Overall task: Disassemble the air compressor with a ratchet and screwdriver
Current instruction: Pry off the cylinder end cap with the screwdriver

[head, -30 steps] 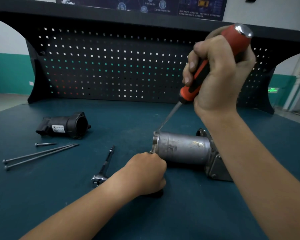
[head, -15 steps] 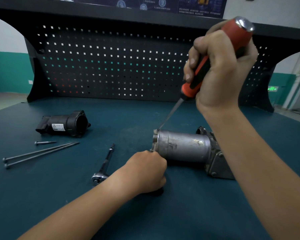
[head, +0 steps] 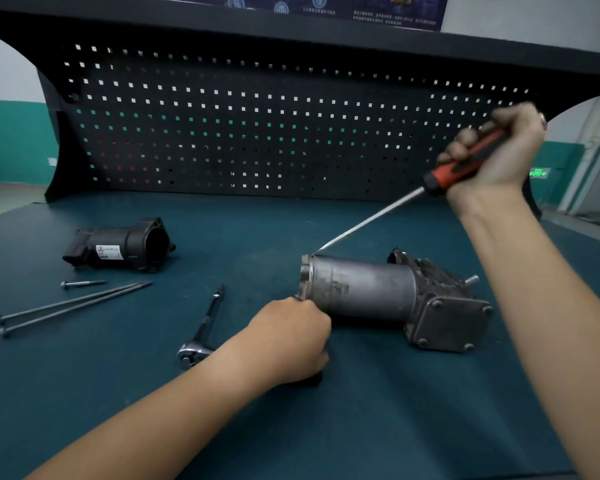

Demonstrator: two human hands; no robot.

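The right hand (head: 499, 157) is wrapped tight round the red-and-black handle of the screwdriver (head: 440, 176), and it has just swung out and down. A moment ago the tool stood steeply over the work; now the handle lies low and far off to the right, blurred with motion. The tip has not left its spot at the seam behind the end cap (head: 305, 275), just above the left hand (head: 288, 337). That reads to me as a prying stroke to lever the cap off the motor body, though no gap shows there yet. The left hand has stayed put, its fingers curled and seemingly gripping the cap's lower edge, though the knuckles hide them. The air compressor (head: 364, 289) lies on its side on the counter (head: 361, 427) between the two forearms, touching the left hand. Beyond the left wrist lie the ratchet (head: 201, 327), two long bolts (head: 73, 303), a short bolt (head: 84, 283) and a black housing (head: 118, 249), all unmoved.
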